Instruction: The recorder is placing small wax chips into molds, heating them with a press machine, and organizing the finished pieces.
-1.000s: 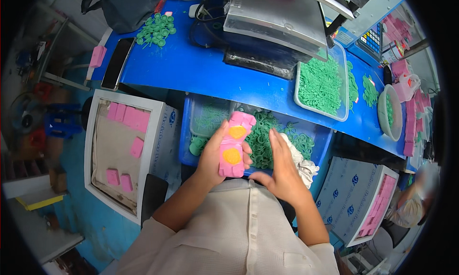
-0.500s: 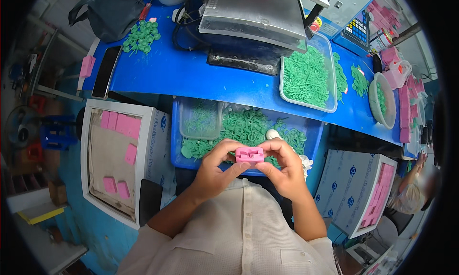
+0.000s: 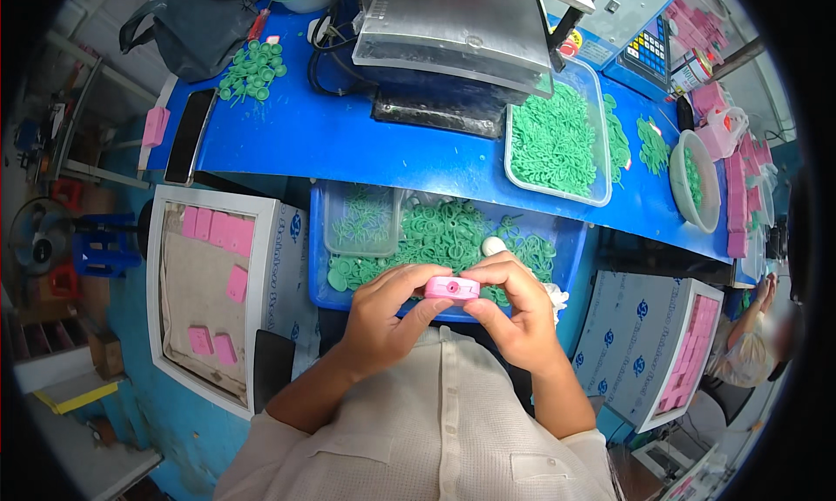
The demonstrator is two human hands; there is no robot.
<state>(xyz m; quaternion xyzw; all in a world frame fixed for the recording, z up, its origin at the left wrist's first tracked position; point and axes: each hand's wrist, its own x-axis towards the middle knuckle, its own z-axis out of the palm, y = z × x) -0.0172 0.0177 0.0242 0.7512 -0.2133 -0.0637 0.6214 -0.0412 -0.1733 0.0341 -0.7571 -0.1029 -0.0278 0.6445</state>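
Note:
A small pink rubber mould (image 3: 452,288) is held level in front of my chest, a round hole and a seam line showing on the side turned up to me. My left hand (image 3: 384,316) grips its left end between thumb and fingers. At the right end, my right hand (image 3: 522,314) pinches it the same way. Beneath and beyond both hands lies a blue tray (image 3: 570,240) full of green wax pieces (image 3: 444,235), with a clear tub (image 3: 360,250) and a white round object (image 3: 494,246) among them.
Left stands a white-framed box (image 3: 259,301) with several pink moulds (image 3: 218,229) on it. Another box (image 3: 627,353) on the right holds more. The blue table (image 3: 348,144) carries a metal machine (image 3: 453,39), a tub of green pieces (image 3: 557,144), a bowl (image 3: 688,196) and a phone (image 3: 189,135).
The pink mould has turned in my hands: its notched, recessed side faced me before, and the side with the round hole and seam does now. Both hands still hold it.

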